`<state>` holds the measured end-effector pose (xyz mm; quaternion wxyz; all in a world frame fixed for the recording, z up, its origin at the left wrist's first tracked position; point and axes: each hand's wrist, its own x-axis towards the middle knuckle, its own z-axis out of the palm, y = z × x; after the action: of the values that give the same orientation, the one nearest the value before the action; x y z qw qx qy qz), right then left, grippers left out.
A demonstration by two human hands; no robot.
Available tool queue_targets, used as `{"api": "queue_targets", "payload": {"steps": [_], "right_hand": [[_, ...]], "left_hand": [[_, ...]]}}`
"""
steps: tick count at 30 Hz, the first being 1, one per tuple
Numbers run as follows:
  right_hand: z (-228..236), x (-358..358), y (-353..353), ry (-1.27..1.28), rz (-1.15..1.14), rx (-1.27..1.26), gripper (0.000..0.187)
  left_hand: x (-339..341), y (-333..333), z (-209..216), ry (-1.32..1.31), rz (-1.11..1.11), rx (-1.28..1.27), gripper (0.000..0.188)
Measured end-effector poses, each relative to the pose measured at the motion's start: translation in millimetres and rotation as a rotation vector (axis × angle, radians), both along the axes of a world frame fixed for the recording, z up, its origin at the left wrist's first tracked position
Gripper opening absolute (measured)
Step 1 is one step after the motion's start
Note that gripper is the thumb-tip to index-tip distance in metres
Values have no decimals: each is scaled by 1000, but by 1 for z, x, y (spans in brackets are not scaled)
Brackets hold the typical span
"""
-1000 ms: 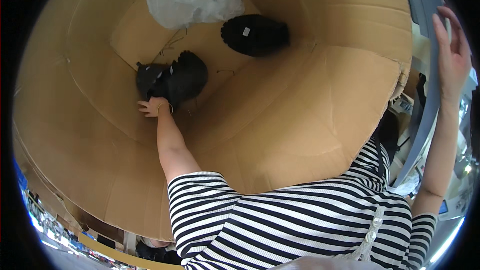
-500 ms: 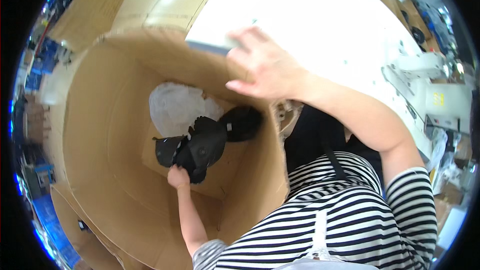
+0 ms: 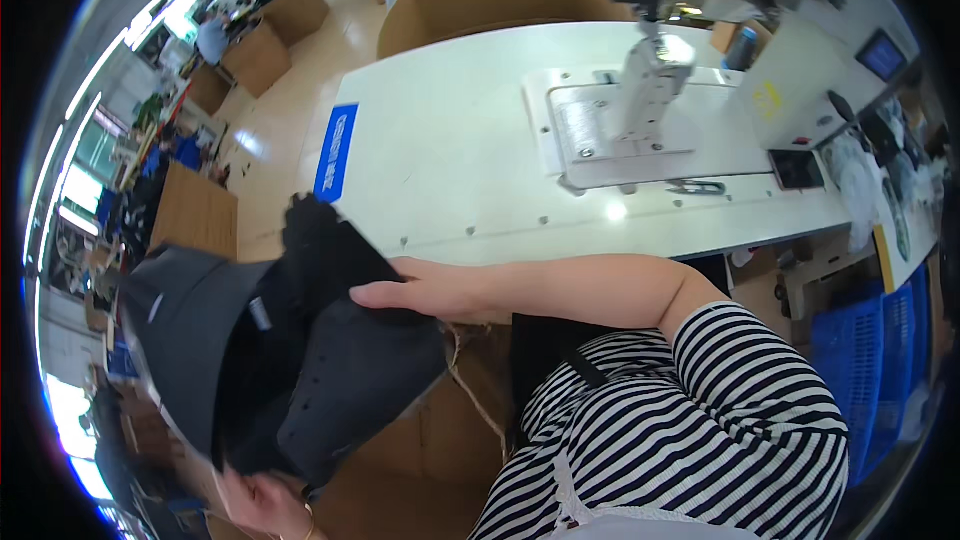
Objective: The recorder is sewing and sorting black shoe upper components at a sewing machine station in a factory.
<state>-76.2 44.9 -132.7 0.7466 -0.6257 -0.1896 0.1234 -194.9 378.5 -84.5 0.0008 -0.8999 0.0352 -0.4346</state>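
Observation:
Dark grey and black caps point(image 3: 360, 380), apparently more than one bunched together, are held up over the cardboard box point(image 3: 440, 440) at my lower left. They show a row of small holes, a scalloped black edge and small white tags. My right hand point(image 3: 415, 287) grips their right side, thumb on the near face and fingers hidden behind the cloth. At the lower edge of the bundle, my left hand point(image 3: 262, 502) pinches the fabric, partly hidden by it.
A white sewing table point(image 3: 450, 140) bears a sewing machine point(image 3: 645, 90), thread snips point(image 3: 697, 187) and a phone point(image 3: 797, 169). Blue plastic baskets point(image 3: 850, 360) stand at the right. Beyond the table is another cardboard box point(image 3: 500, 0).
The dark caps have come up out of the box in my left hand. My right hand has left the table edge and taken hold of them. The view has swung up toward the table.

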Motion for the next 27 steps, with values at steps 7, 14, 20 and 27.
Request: {"api": "queue_targets", "payload": {"steps": [7,14,20,27], "right_hand": [[-10,-37,-163,474,-383,277,45],[-13,-108,-237,464,-557,468,30],[-20,-128,-251,321,-646,365,28],[-8,-96,-236,108,-669,193,25]], "left_hand": [[130,-158,27,554,-607,-281,45],[296,-184,-59,646,-372,-503,31],[373,-190,-114,431,-338,-606,18],[396,-208,-107,352,-155,-575,22]]}}
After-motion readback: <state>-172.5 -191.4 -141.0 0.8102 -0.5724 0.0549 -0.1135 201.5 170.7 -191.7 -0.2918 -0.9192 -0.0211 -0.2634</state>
